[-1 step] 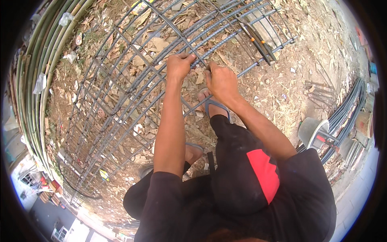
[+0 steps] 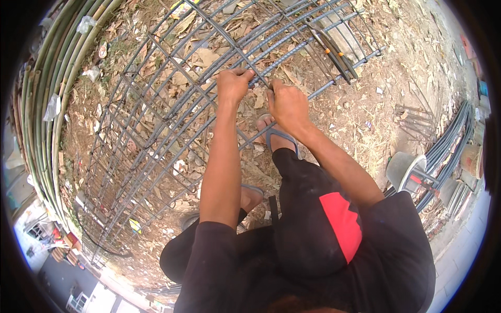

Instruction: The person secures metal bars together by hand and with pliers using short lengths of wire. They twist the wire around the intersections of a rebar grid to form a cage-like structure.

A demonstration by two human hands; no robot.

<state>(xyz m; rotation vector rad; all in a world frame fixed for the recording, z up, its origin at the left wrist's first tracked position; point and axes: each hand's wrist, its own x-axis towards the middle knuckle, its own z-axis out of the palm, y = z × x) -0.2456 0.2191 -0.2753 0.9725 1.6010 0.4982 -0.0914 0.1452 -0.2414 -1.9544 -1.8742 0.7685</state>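
Observation:
A long rebar cage (image 2: 172,58) of ribbed bars and square stirrups lies slantwise in front of me. My left hand (image 2: 233,86) is closed at one of its lengthwise bars, thumb and fingers pressed together beside a crossing. A short way to the right, my right hand (image 2: 288,107) is closed on the corner of a stirrup (image 2: 254,69), knuckles up. Whether a thin tie wire sits in the fingers of either hand is too small to make out. Across the cage's right end rests a dark, long-handled tool (image 2: 334,55) with orange bands.
Bamboo poles (image 2: 39,112) are stacked along the left. At the right stand a grey bucket (image 2: 404,169) and a bundle of dark bars (image 2: 451,146). A concrete block (image 2: 342,34) lies under the cage's far right end. My sandalled foot (image 2: 279,140) is just below the cage; dry leaves cover the ground.
Both hands have shifted very slightly to the right, keeping the same hold. The cage and everything around it look the same.

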